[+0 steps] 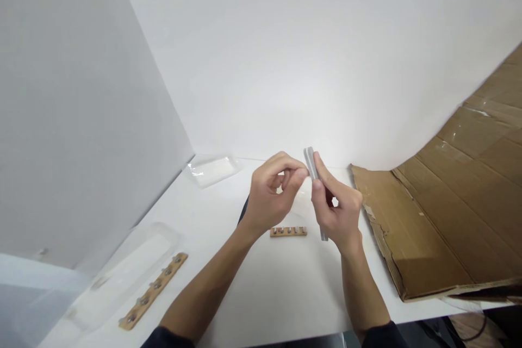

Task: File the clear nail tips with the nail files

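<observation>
- Head view: the right hand [336,207] grips a grey bar [311,163] between thumb and fingers; the bar stands steeply, its top leaning left, and is held above the worktop [281,293].
- The left hand [274,193] has its thumb and forefinger tips pinched together at the bar's left edge, near its top; whether they hold anything small cannot be told.
- A wooden strip [288,232] with a row of small metal pieces lies on the worktop, beyond the forearms and between them.
- A second strip [153,292], much like it, lies slantwise left of the left forearm.
- Just beside that one is a clear tray [130,267]; a clear pack [214,172] lies farther back, near the wall [285,54].
- Folded cardboard [411,234] covers the right side.
</observation>
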A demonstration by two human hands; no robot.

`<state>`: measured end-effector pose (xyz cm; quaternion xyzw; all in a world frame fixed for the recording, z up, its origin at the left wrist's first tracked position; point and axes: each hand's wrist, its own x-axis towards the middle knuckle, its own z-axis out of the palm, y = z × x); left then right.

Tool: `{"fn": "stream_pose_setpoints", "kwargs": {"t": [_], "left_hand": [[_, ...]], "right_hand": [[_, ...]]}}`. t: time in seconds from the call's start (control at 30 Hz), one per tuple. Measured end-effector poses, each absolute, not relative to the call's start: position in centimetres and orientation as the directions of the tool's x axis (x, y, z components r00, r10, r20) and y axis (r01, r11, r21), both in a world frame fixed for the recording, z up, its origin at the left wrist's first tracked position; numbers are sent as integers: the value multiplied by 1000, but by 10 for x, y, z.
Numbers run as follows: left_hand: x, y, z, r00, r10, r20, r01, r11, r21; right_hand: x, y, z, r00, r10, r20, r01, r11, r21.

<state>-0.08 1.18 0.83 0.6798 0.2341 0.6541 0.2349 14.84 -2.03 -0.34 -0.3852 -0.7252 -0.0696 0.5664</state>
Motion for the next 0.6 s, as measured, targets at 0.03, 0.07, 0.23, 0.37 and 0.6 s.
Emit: {"fn": "stream_pose_setpoints", "kwargs": {"t": [0.03,0.07,0.23,0.37,0.6], "left_hand": [[-2,12,8,-15,626,780,13,-780,626],[-4,12,9,-60,629,775,10,-776,630],[-7,13,10,112,659,744,-15,-747,665],[-7,17,10,191,693,695,-62,-698,713],[-10,25,10,163,751,640,-109,-631,768]], "right_hand": [[148,-21,-3,-80,485,871,625,705,-336],[147,-21,-3,-96,485,869,613,717,-332],[145,-20,-5,-53,465,884,642,694,-327],[156,-18,-3,-81,505,859,660,673,-333],[186,-19,5,-9,552,834,776,530,-343]]}}
